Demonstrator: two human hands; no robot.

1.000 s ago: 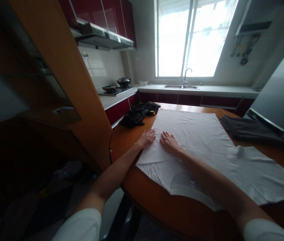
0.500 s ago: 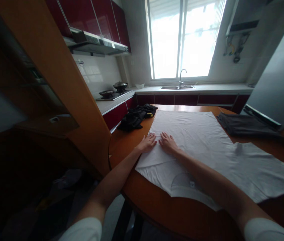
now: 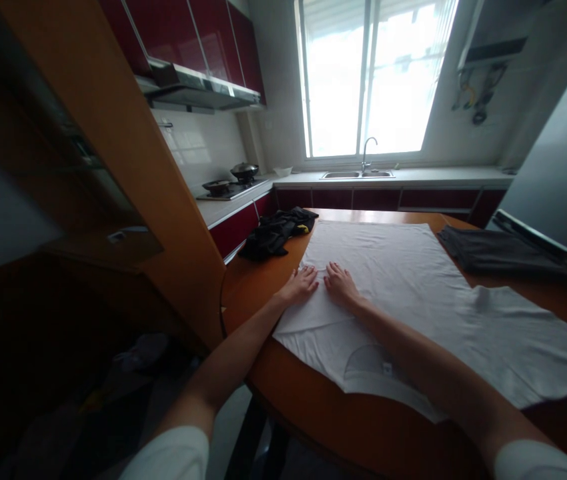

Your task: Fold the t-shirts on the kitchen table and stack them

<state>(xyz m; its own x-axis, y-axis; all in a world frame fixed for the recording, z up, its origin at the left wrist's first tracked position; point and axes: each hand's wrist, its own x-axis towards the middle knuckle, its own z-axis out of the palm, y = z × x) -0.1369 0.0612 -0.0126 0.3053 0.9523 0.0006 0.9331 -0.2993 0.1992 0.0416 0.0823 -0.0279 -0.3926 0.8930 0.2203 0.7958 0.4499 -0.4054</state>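
Note:
A white T-shirt (image 3: 388,267) lies spread over the wooden table, its neckline with a small label toward me and one sleeve reaching out to the right. My left hand (image 3: 301,285) rests palm down near the shirt's left edge, fingers stretched out. Just to its right, my right hand (image 3: 342,285) also lies on the fabric, its fingers extended and pointing away from me. A small gap separates the two hands, with light creases in the cloth around them. My right forearm crosses over the shirt near the neckline and hides part of it.
On the round wooden table (image 3: 308,387), a crumpled black garment (image 3: 273,233) lies at the far left and a folded dark grey garment (image 3: 498,250) at the right. Beyond are a sink (image 3: 358,175) and a stove with pans (image 3: 244,171). A wooden cabinet (image 3: 173,220) stands close on the left.
The camera view has turned slightly left, so the scene sits a little further right. Both hands stay at about the same spot on the T-shirt.

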